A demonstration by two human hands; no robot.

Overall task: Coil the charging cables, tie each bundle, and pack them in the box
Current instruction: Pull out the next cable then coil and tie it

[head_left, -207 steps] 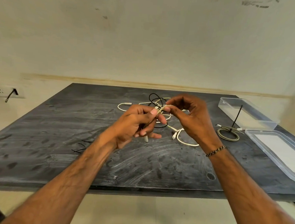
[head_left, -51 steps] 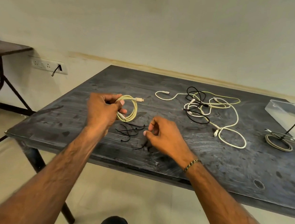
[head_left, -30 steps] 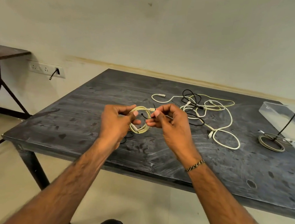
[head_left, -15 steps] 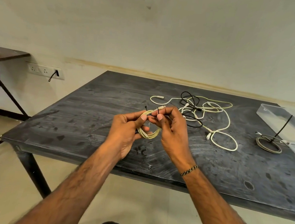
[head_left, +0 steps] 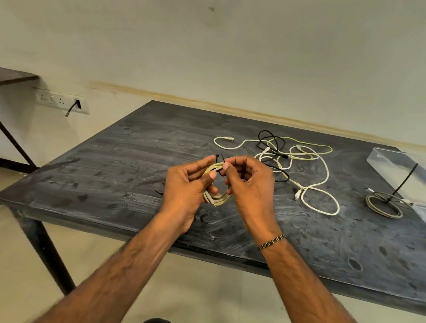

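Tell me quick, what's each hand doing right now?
Left hand: closed, gripping the coiled cream cable.
Right hand: closed, pinching the black tie at the top of that coil.

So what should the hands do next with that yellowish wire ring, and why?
Probably pull the black tie snug. The left hand grips the coiled cream cable while the right hand pinches the tie at the coil's top, its two ends still sticking up loose. Tightening would hold the loops together before the bundle goes to the clear box.
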